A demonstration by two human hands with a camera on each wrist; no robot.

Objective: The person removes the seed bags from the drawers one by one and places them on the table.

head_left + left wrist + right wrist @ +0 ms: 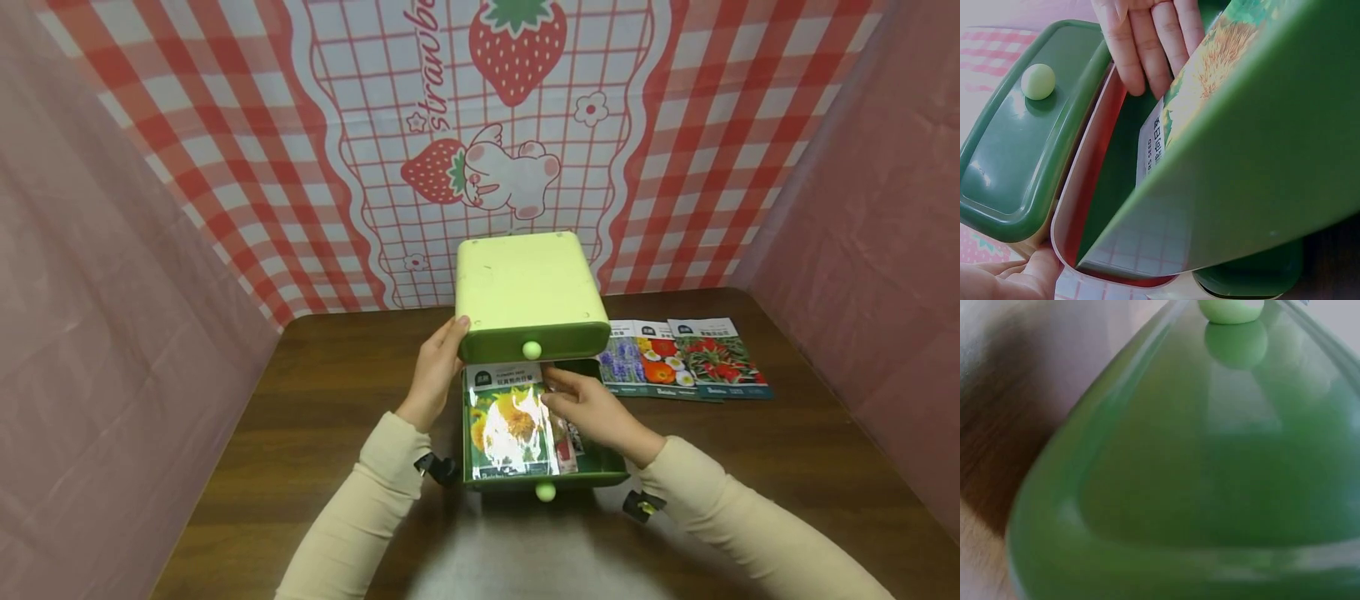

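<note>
Green drawer [592, 480] extended | right fingers [564, 380] beside packet [506, 429] | left fingers [453, 332]: cabinet [532, 279] edge

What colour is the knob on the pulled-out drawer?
The knob is pale yellow-green, seen best in the head view.

Above the open drawer [585, 481], room is opening just in front of the upper box [528, 279], which is overhanging the rear. Inside, the sunflower packet [510, 417] is filling the left and the right hand [600, 410] is crowding the right (a dark gap is showing near the front corner). Leftward, bare table [352, 375] is offering passage; rightward, overlapping packets [675, 360] are obstructing it.
</note>
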